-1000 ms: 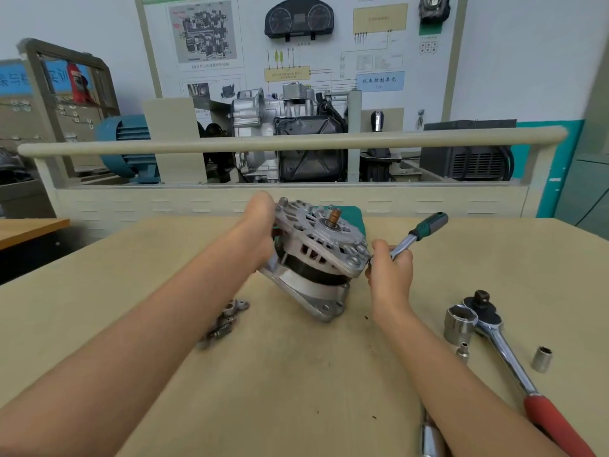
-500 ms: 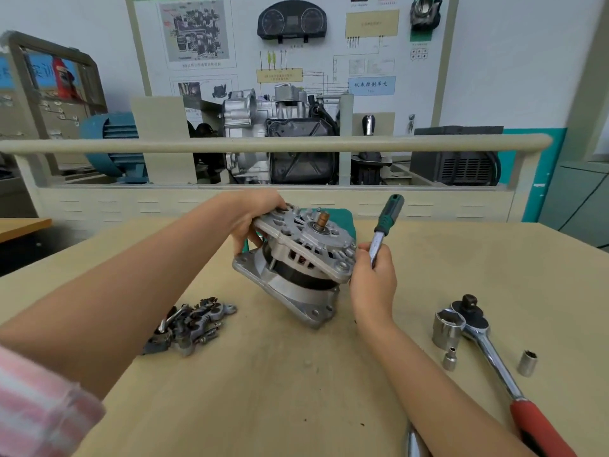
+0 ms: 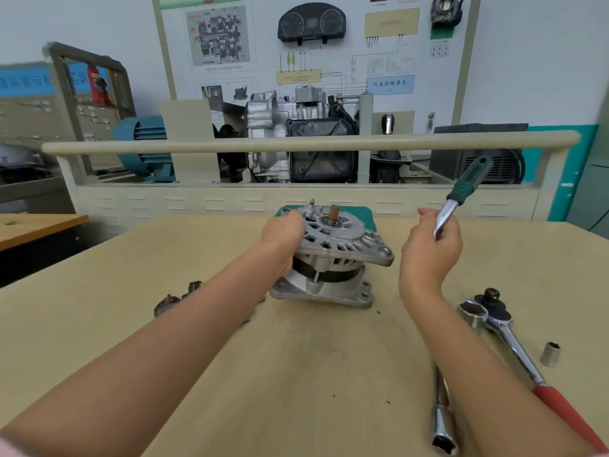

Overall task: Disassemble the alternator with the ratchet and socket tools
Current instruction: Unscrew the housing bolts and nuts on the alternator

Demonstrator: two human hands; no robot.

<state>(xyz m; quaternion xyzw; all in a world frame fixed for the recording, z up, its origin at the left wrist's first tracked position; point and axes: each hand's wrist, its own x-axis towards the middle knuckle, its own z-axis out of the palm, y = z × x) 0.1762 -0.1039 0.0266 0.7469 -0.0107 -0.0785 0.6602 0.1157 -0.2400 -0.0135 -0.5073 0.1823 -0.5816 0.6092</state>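
Showing the head view: the alternator (image 3: 333,255) is sitting upright at the middle of the bench (image 3: 296,374), shaft up. The left hand (image 3: 283,239) is gripping its upper housing. The right hand (image 3: 431,249), just beside it and clear of it, is holding a green-handled ratchet (image 3: 461,196) by the metal shank. A red-handled ratchet (image 3: 514,347) and sockets (image 3: 549,353) are lying to the right.

Silver alternator (image 3: 333,255) sits on the workbench, shaft end up, front housing tilted and lifted off the rear. Green-handled ratchet (image 3: 461,196) is up in the air, right of it. Red-handled ratchet (image 3: 527,354) lies flat, sockets (image 3: 549,353) beside.
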